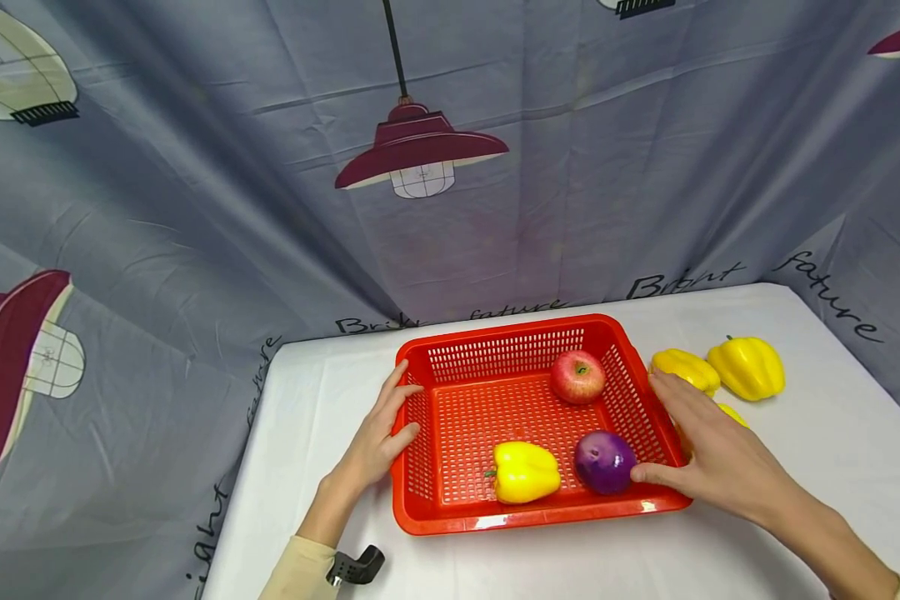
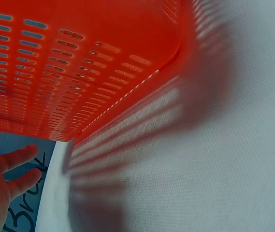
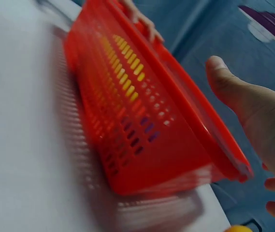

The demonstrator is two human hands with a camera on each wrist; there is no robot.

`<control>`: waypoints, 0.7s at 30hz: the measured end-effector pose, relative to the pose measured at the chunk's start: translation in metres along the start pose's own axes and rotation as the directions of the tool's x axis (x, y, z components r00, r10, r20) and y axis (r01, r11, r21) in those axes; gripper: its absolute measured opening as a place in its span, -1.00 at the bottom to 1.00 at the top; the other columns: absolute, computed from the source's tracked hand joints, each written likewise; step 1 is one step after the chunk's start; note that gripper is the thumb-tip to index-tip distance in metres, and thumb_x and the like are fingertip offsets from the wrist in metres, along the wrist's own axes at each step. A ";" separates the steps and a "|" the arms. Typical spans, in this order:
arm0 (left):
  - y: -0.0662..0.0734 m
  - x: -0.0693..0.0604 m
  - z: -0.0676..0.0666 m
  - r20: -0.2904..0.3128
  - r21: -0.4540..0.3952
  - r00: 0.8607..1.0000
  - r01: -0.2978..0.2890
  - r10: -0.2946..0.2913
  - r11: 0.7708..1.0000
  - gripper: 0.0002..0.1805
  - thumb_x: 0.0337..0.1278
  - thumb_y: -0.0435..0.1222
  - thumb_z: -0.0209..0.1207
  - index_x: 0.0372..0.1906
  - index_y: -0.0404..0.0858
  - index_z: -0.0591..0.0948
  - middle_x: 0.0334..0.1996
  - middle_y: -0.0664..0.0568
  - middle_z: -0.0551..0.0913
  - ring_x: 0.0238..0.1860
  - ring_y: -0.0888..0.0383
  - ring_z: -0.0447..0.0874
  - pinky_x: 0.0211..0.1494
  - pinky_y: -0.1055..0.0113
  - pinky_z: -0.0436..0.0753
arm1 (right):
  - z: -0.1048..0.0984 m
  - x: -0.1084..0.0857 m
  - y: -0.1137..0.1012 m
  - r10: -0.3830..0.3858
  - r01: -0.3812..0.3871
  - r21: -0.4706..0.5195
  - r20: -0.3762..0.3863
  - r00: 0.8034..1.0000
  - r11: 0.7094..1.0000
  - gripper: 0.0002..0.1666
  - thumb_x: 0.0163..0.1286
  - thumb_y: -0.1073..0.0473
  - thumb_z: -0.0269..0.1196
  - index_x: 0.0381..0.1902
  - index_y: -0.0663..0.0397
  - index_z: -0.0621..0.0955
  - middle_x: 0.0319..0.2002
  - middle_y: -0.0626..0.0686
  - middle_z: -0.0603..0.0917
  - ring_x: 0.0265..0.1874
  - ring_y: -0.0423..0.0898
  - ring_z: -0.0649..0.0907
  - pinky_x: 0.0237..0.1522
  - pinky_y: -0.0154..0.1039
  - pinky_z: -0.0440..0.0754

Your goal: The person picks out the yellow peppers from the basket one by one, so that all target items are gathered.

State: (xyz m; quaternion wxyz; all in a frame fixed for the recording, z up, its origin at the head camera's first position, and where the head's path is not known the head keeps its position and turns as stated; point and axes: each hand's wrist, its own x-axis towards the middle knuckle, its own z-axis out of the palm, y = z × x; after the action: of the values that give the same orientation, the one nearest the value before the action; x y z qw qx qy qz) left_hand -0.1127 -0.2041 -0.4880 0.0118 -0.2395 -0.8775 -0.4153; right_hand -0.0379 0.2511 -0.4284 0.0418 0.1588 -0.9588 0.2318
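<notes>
A red plastic basket [image 1: 495, 523] with slotted walls sits on the white table. Inside it are a red apple [image 1: 577, 377] at the back right, a purple round eggplant-like thing [image 1: 605, 462] at the front right and a yellow bell pepper [image 1: 527, 472] at the front. At the basket's left rim is my left hand [image 1: 378, 433], fingers spread and reaching over the edge. My right hand [image 1: 720, 446] is beside the right rim, its straight thumb [image 3: 224, 79] over the basket near the purple thing. In the right wrist view that thumb stands apart from the rim.
Right of the basket lie more yellow bell peppers [image 1: 747, 368], one partly behind my right hand. A black strap [image 1: 356, 567] is around the left wrist. Grey printed cloth [image 1: 570, 208] hangs behind the white table [image 1: 322, 392].
</notes>
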 end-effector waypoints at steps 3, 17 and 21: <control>0.001 0.000 0.001 0.001 -0.001 1.000 0.002 -0.002 1.000 -0.40 0.14 -0.23 0.05 0.35 -0.23 0.43 0.62 0.12 -0.09 0.54 -0.07 0.05 0.31 -0.30 0.32 | 0.003 0.002 -0.007 -0.031 0.030 0.024 0.024 0.999 0.999 0.42 -0.06 -0.43 0.50 0.60 0.06 0.14 0.54 0.17 0.22 0.43 0.22 0.29 0.12 0.41 0.41; 0.000 0.000 0.001 -0.007 -0.003 1.000 0.003 -0.003 1.000 -0.41 0.14 -0.24 0.05 0.34 -0.20 0.43 0.62 0.13 -0.08 0.54 -0.06 0.06 0.32 -0.29 0.31 | 0.012 0.011 -0.027 -0.099 0.092 0.081 0.084 0.992 0.992 0.45 -0.11 -0.54 0.43 0.61 -0.04 0.14 0.51 0.14 0.27 0.44 0.22 0.29 0.31 0.26 0.32; 0.000 0.000 0.000 -0.006 -0.002 1.000 0.005 -0.005 1.000 -0.40 0.14 -0.23 0.06 0.34 -0.23 0.43 0.62 0.14 -0.07 0.54 -0.03 0.06 0.34 -0.27 0.31 | 0.015 0.015 -0.033 -0.122 0.115 0.070 0.112 0.986 0.991 0.46 -0.13 -0.61 0.38 0.57 0.08 0.21 0.51 0.15 0.28 0.43 0.17 0.31 0.24 0.28 0.40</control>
State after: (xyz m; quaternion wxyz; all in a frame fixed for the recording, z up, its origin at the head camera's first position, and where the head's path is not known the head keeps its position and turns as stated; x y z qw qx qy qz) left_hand -0.1121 -0.2038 -0.4879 0.0130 -0.2359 -0.8777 -0.4170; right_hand -0.0418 0.2126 -0.4254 -0.0052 0.2301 -0.9406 0.2497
